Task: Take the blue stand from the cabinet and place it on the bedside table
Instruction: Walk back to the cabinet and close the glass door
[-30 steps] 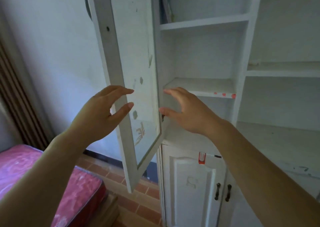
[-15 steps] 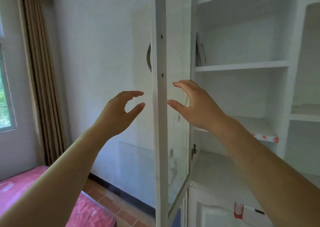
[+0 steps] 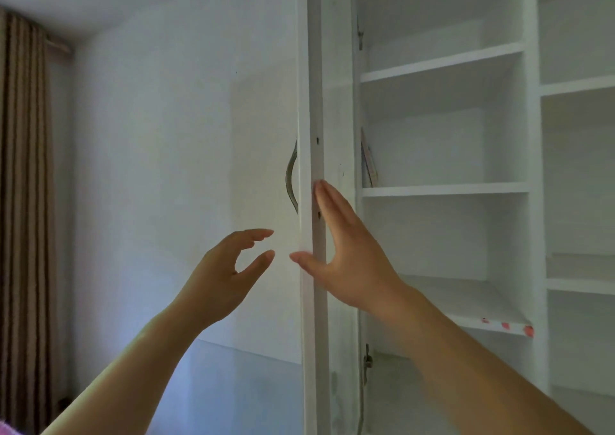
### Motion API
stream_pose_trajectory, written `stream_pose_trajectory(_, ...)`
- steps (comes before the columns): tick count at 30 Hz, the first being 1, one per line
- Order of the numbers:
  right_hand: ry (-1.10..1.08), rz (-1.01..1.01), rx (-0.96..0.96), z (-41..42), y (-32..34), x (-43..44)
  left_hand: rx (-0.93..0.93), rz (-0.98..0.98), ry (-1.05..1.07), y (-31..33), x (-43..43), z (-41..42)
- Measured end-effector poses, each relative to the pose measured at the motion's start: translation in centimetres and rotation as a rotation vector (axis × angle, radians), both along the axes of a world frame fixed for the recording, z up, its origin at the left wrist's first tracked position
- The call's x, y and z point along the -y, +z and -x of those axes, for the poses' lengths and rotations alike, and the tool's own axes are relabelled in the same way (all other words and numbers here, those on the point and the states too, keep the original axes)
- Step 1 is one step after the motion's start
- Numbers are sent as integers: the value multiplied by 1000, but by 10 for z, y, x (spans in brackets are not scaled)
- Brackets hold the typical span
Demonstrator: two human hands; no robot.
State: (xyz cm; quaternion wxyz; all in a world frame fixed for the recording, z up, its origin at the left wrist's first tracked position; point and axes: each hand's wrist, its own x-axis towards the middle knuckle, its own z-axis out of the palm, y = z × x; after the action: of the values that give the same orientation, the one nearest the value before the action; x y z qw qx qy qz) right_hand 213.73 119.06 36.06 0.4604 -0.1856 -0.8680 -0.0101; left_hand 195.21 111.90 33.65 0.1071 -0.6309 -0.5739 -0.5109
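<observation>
White-painted cabinet door (image 3: 314,102) stands edge-on between both hands, right hand (image 3: 346,261) flat-fingered against its edge, left hand (image 3: 226,275) loosely spread and empty; better to swing it wide, since no blue stand shows on the shelves (image 3: 442,188).

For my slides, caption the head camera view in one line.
Right hand at the edge of the open cabinet door, left hand empty beside it, white shelves behind.

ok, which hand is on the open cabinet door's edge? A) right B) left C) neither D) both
A: the right hand lies with straight fingers along the cabinet door edge, thumb across it; the left hand hangs clear to its left, holding nothing.
</observation>
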Motion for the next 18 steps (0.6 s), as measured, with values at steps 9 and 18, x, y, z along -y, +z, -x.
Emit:
stream_pose_trajectory(9, 18, 80, -43, -26, -8, -1, 43, -134, -177, 27, -20, -19)
stream_pose_trajectory(18, -105, 133, -122, -108, -9, -8, -184, -219, -350, 81, -61, -106)
